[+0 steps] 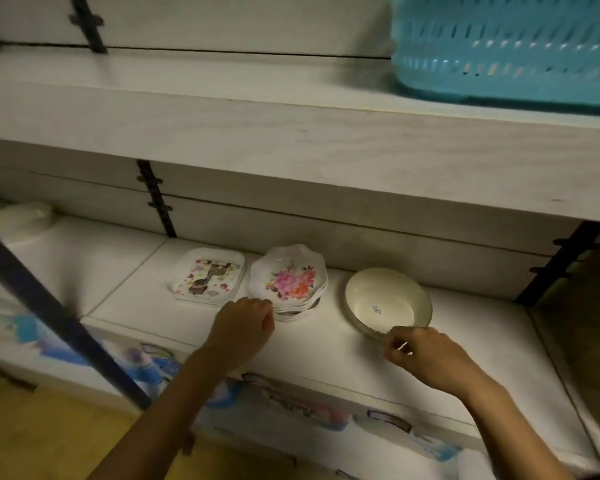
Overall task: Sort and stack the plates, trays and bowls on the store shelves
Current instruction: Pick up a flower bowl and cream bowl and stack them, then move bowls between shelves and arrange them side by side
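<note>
On the white lower shelf (326, 344), both arms reach in from below, forearms angled up toward the crockery. Largest in the scene is the upper shelf (291, 133) overhead, carrying a turquoise slotted basket (506, 46) at its right end; what the basket contains cannot be seen from this angle.

Down to the hands. The left hand (243, 327) is curled into a loose fist, knuckles up, its fingers tucked right against the near edge of the flowered stack; whether it actually has hold of a rim cannot be told. The right hand (426, 355) sits palm down with fingers bent and thumb close to them, fingertips at the near rim of the cream bowls, apparently pinching that edge, though the contact is partly hidden.

Now the ware, three piles in a row near the back of the shelf. On the right, the cream bowls (388, 299), nested, with a small mark in the bottom of the top one. In the middle, the scalloped plates (288, 278) with pink and orange flowers, stacked several deep. On the left, just beside them, the rectangular trays (208, 275) with a printed pattern, also stacked.
</note>
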A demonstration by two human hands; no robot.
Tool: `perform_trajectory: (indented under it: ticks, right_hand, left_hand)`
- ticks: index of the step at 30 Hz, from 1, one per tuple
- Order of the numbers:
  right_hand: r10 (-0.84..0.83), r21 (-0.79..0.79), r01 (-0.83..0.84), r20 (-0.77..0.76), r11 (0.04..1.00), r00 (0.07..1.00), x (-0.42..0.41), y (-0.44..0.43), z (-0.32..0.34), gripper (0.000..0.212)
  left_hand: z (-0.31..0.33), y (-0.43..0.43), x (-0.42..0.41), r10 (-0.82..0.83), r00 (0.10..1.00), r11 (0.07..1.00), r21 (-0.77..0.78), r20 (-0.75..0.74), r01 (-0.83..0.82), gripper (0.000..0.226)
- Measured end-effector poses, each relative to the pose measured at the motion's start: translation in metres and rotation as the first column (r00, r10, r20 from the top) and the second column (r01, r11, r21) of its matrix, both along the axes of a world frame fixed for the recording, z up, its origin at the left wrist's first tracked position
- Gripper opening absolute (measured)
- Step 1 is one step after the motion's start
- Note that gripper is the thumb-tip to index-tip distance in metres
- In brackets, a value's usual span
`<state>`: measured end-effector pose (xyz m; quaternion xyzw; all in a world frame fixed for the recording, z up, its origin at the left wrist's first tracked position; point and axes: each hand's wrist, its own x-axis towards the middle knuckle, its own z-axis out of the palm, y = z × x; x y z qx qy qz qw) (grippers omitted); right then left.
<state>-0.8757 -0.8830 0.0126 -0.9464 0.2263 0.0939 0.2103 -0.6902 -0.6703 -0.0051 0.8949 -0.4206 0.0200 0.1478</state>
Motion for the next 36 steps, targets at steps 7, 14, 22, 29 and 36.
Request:
perform_trajectory:
  ticks: [7, 14, 22, 29, 36]
  right_hand:
    - [0.099, -0.033, -0.097, 0.056, 0.995, 0.994, 0.066, 0.064, 0.003, 0.024]
    - [0.233, -0.069, -0.226, 0.103, 0.972, 0.967, 0.134, 0.168, 0.008, 0.034]
    - [0.367, -0.088, -0.357, 0.168, 0.930, 0.915, 0.212, 0.307, 0.009, 0.037]
    - [0.425, -0.119, -0.409, 0.232, 0.905, 0.875, 0.275, 0.419, 0.014, 0.034]
    - [0.506, -0.165, -0.480, 0.223, 0.862, 0.833, 0.339, 0.490, 0.020, 0.034]
  left_hand:
    - [0.005, 0.091, 0.027, 0.188, 0.979, 0.982, 0.000, 0.080, -0.188, 0.025]
    - [0.016, 0.198, 0.059, 0.264, 0.960, 0.965, -0.036, 0.098, -0.262, 0.023]
    - [0.020, 0.331, 0.104, 0.313, 0.941, 0.949, -0.066, 0.126, -0.307, 0.013]
    - [0.024, 0.434, 0.157, 0.370, 0.912, 0.925, 0.019, 0.178, -0.379, 0.017]
    - [0.029, 0.500, 0.209, 0.443, 0.887, 0.894, 0.015, 0.133, -0.449, 0.029]
